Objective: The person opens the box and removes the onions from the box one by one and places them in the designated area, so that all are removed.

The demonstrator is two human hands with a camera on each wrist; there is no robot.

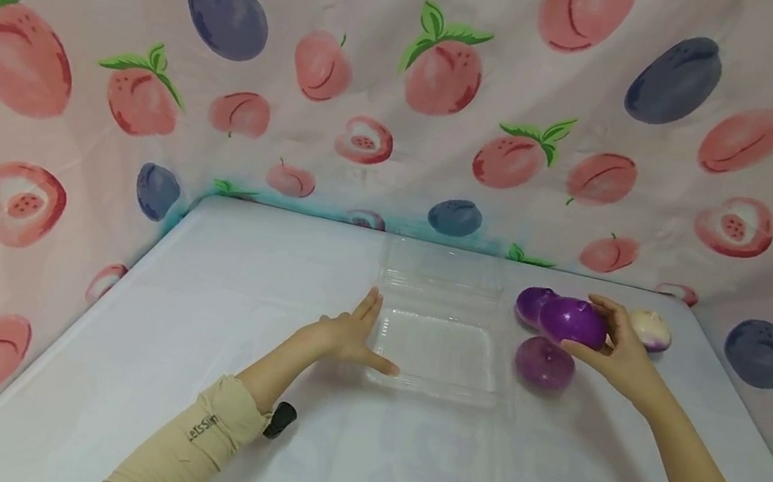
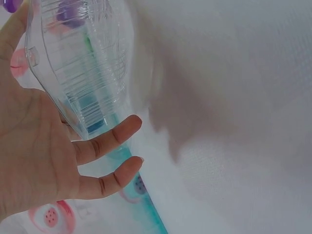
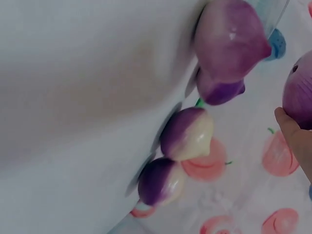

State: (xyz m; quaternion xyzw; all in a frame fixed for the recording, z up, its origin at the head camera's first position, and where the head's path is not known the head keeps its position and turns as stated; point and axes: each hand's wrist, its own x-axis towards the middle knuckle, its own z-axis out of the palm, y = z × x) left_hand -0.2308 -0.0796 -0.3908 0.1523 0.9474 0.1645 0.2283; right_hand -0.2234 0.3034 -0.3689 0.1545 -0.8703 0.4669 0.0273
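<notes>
A clear plastic box (image 1: 435, 389) with its hinged lid (image 1: 443, 267) laid back sits mid-table. At the box's left side my left hand (image 1: 347, 338) rests, thumb along the front rim and fingers spread; the left wrist view shows two fingers apart from the box wall (image 2: 80, 63). My right hand (image 1: 620, 358) holds a glossy purple onion (image 1: 571, 322) between thumb and fingers, raised off the table; part of this onion (image 3: 301, 95) shows at the right wrist view's edge. Below it lies a reddish-purple onion (image 1: 544, 365), and behind it a darker purple one (image 1: 531, 304).
Right of the held onion are purple-and-white onions, one (image 1: 651, 330) partly behind my right hand; the right wrist view shows two, a nearer one (image 3: 158, 183) and another (image 3: 187, 134). A fruit-print cloth (image 1: 384, 64) hangs around the white table (image 1: 193, 312).
</notes>
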